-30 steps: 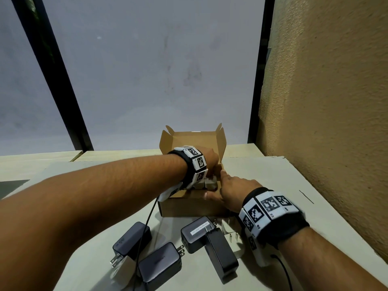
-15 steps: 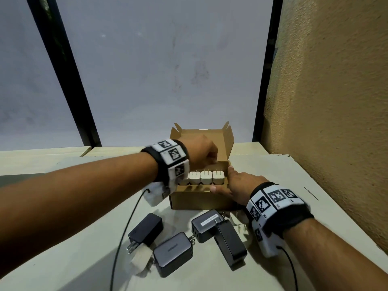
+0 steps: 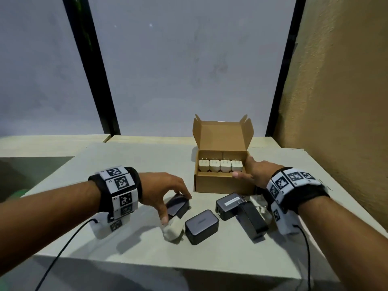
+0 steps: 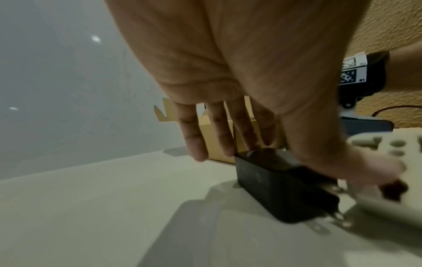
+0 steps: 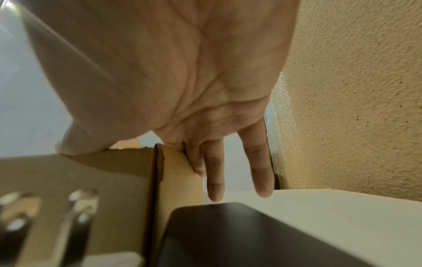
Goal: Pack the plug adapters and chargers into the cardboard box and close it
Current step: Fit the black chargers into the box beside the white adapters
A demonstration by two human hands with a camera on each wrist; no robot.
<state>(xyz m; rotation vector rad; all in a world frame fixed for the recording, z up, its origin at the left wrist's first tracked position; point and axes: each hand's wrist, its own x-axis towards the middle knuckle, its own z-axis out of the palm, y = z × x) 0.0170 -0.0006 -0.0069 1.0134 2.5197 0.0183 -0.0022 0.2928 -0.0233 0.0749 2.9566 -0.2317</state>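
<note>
The open cardboard box (image 3: 222,183) stands at the back right of the table, lid up, with several white plug adapters (image 3: 220,165) in a row inside. My left hand (image 3: 176,208) reaches down over a black charger (image 3: 180,203) lying on the table; the fingers touch its far end and the thumb its pronged near end (image 4: 274,184). A white adapter (image 3: 173,229) lies against it. My right hand (image 3: 249,173) rests on the box's front right corner (image 5: 128,162), thumb on the front rim, fingers straight down the side wall.
Three more black chargers (image 3: 201,226) (image 3: 227,206) (image 3: 253,220) lie in front of the box, and a white pronged adapter (image 3: 260,206) is partly hidden by my right wrist. A textured wall (image 3: 336,101) runs close on the right. Wrist cables trail off the near table edge.
My left hand has left the box and come down and left onto the black charger. The row of white adapters now shows. My right hand stays on the box corner.
</note>
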